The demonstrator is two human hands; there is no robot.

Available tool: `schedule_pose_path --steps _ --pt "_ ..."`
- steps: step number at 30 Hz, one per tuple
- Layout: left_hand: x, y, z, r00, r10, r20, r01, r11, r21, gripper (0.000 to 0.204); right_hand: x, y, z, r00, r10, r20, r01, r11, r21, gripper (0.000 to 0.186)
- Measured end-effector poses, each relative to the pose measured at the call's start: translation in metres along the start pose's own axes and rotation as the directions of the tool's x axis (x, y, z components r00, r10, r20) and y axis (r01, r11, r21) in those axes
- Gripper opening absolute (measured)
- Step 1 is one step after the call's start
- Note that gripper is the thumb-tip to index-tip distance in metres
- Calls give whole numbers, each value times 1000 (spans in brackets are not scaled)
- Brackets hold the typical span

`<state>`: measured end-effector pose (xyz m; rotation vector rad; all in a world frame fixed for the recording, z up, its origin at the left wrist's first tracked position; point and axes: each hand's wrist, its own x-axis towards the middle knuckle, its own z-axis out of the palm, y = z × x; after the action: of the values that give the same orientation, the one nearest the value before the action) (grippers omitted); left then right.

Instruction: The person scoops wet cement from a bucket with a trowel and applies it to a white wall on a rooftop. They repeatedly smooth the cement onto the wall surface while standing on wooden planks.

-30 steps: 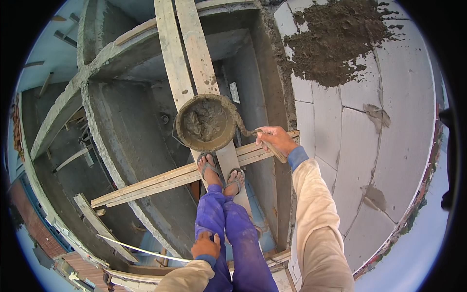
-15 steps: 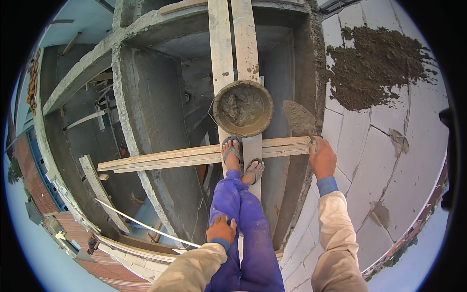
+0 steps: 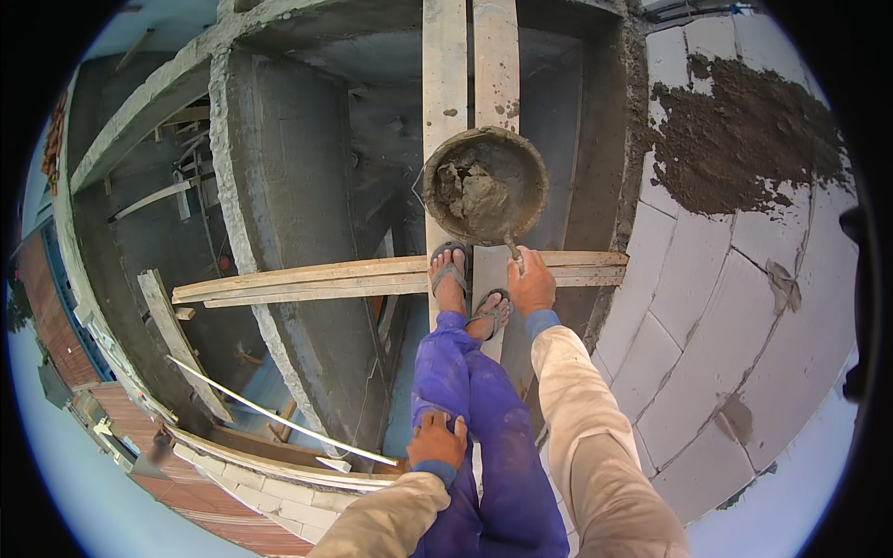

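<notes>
My right hand [image 3: 532, 281] is closed round the handle of a trowel [image 3: 511, 244]. The trowel's neck crosses the near rim of a round bucket [image 3: 537, 212], and its blade lies among the wet grey mortar [image 3: 465, 191] inside, where I cannot tell its outline. The bucket stands on two long wooden planks [image 3: 496, 70], just beyond my sandalled feet. My left hand [image 3: 438, 441] rests on my left knee, over purple trousers, holding nothing, with its thumb apart from the fingers.
A wall of pale blocks [image 3: 716, 279] runs along the right, with dark mortar [image 3: 744, 135] spread on its far part. Crosswise timbers [image 3: 316, 281] pass under my feet. Deep grey-walled openings drop away either side of the planks. A rough concrete beam [image 3: 244, 195] is at left.
My right hand has moved left from beside the block wall, bringing the trowel from the open air into the bucket. My left hand stays on the knee. The view has shifted slightly.
</notes>
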<state>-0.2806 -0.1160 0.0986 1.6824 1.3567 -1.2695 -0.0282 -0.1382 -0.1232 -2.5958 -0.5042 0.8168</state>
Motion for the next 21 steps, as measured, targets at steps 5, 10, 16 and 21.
schedule_pose_path --steps 5,10,16,21 --pt "2 2 -3 1000 0 -26 0 1000 18 47 -21 -2 -22 995 -84 -62 90 991 103 38" --pt "4 3 -8 997 51 -60 -43 989 139 44 -28 21 -89 960 -20 279 -161 776 610 36" --pt "6 -2 -9 996 68 -54 -57 983 176 44 46 150 -184 733 349 584 -674 482 559 39" --pt "4 3 -11 993 86 -84 -73 986 148 43 -2 174 -277 682 641 -352 -547 766 336 31"
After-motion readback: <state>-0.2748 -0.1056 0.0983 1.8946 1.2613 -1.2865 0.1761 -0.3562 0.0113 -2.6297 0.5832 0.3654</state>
